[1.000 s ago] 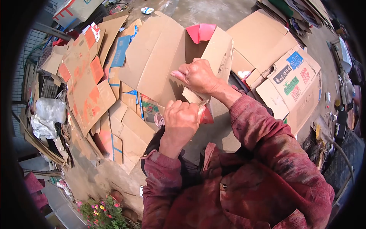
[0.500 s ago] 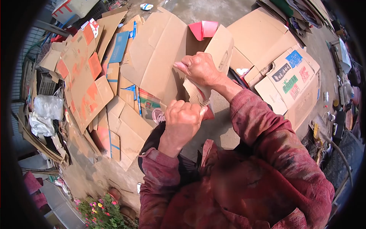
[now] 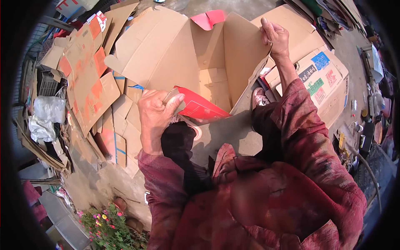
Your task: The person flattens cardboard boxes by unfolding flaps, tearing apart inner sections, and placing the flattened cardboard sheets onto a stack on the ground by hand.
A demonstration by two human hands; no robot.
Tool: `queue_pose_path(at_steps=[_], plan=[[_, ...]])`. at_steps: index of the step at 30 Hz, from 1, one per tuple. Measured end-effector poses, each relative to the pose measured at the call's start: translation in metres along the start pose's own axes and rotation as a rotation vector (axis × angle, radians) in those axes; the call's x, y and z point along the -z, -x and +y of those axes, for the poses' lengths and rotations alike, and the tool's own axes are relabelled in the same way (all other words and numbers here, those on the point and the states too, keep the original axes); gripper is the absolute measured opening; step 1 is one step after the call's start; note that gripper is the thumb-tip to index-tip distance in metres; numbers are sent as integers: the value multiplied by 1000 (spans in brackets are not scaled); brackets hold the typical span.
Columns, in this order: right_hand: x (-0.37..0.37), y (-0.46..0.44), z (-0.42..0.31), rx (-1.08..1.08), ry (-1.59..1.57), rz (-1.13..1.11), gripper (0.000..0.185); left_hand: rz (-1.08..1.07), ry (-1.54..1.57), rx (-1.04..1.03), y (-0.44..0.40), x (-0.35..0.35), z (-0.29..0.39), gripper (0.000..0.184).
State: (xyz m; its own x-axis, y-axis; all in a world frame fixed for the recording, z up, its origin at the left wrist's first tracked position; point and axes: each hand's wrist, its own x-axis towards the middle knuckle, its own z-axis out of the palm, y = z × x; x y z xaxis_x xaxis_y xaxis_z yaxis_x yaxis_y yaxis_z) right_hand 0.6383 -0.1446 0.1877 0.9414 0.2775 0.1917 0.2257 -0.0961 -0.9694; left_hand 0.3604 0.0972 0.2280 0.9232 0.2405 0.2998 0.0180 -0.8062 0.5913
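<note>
A cardboard box (image 3: 166, 54) stands spread open in front of me, its plain brown inside facing up. Its near side is a red printed panel (image 3: 203, 107). My left hand (image 3: 156, 110) is closed on the left edge of that red panel, thumb on top. My right hand (image 3: 276, 38), up at the right, is closed on the torn edge of the box's right wall, with the thumb pointing up. Between the two hands the near right corner of the box gapes apart.
Flattened cardboard sheets (image 3: 89, 79) are piled on the left. A printed carton (image 3: 321, 83) lies at the right. Clear plastic bags (image 3: 48, 114) sit at far left, a flowering plant (image 3: 104, 225) at lower left. My shoe (image 3: 260, 98) is beside the box's right wall.
My hands, close together before, are now far apart. The left went left and slightly down with the red panel, the right went up and right with the wall. The box corner has torn open.
</note>
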Motion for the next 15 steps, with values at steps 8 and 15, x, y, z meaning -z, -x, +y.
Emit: queue_pose_path(at_steps=[8,15], plan=[[-3,23,-5,-5,-212,-142,72,142,-61,46,-19,-13,14,28],[5,66,-15,-114,292,-569,103,284,493,344,-12,4,6,21]])
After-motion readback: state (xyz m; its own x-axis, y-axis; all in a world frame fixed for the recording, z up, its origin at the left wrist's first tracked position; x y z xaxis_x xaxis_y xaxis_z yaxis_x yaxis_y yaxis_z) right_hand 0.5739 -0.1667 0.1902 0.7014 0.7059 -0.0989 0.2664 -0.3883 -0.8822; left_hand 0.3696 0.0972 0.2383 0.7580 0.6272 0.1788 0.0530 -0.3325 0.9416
